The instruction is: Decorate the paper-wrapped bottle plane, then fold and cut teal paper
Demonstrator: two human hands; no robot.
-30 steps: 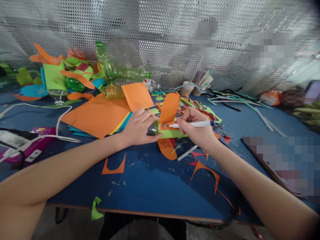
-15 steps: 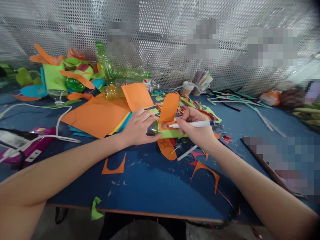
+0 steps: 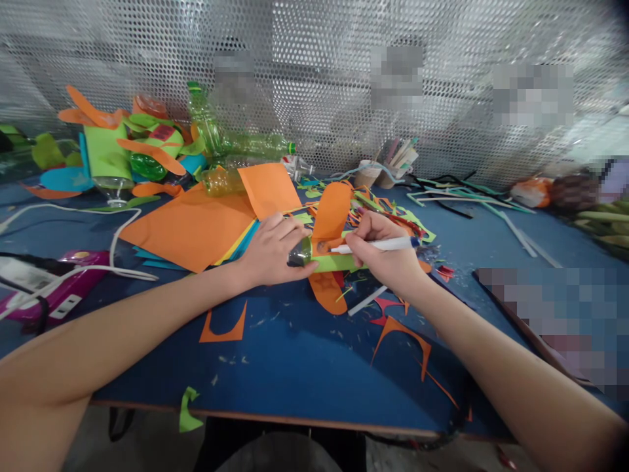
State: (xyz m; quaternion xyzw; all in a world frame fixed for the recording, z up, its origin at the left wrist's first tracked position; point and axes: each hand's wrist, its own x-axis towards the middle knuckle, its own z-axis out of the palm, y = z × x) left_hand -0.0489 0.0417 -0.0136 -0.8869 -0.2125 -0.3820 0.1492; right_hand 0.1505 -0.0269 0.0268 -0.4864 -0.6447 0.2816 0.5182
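My left hand (image 3: pixel 270 252) is closed around the end of a plastic bottle (image 3: pixel 301 252) lying on its side, thumb below and fingers above. Light green paper (image 3: pixel 337 263) wraps the bottle. A rounded orange paper wing (image 3: pixel 331 208) sticks out behind it, and another orange wing (image 3: pixel 328 295) with a faint star drawing comes out in front. Between them, dark marks show on an orange patch. My right hand (image 3: pixel 386 252) grips a white marker pen (image 3: pixel 396 244) with a blue end, its tip at that patch beside the marks.
Orange paper sheets (image 3: pixel 196 223) lie to the left, over blue and yellow ones. Paper scraps (image 3: pixel 228 331) are scattered around. Behind stand a green bottle (image 3: pixel 199 111), winged paper-covered bottles (image 3: pixel 105 151) and a pen cup (image 3: pixel 367 174). A purple device (image 3: pixel 81 285) with white cable lies left.
The pen tip has shifted very slightly at the orange patch. Both hands and the bottle stay in nearly the same place.
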